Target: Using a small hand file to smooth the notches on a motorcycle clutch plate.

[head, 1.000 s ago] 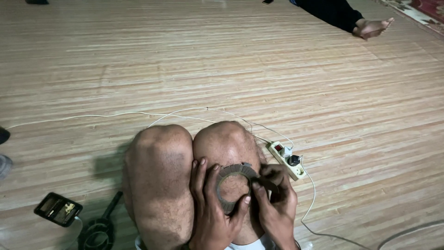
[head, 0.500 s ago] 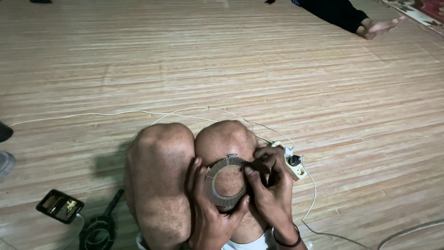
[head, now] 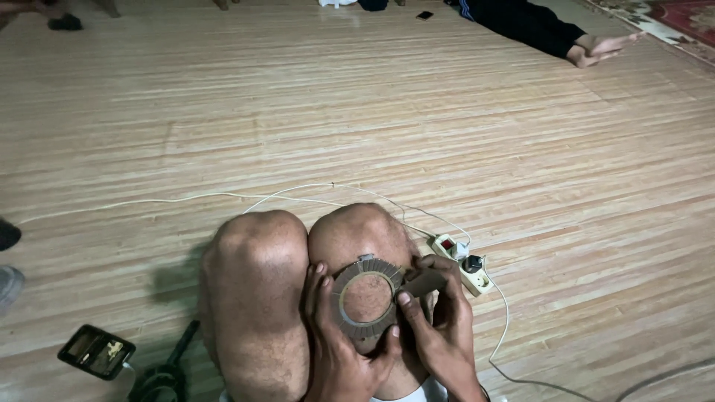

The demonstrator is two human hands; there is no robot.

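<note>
Left hand (head: pixel 335 350) and right hand (head: pixel 439 327) both grip a grey ring (head: pixel 366 298), fingers curled on its rim, pressed against the right knee (head: pixel 361 234). Left knee (head: pixel 257 249) touches the right knee. Power strip (head: pixel 462 264) lies on the floor (head: pixel 372 112) just right of the ring; white cable (head: pixel 223 197) runs beyond the knees. Phone (head: pixel 97 351) lies well left of the ring.

You sit on a pale wood-plank floor (head: pixel 313 112) under even light; a patterned red rug (head: pixel 681 18) edges the far right corner.
</note>
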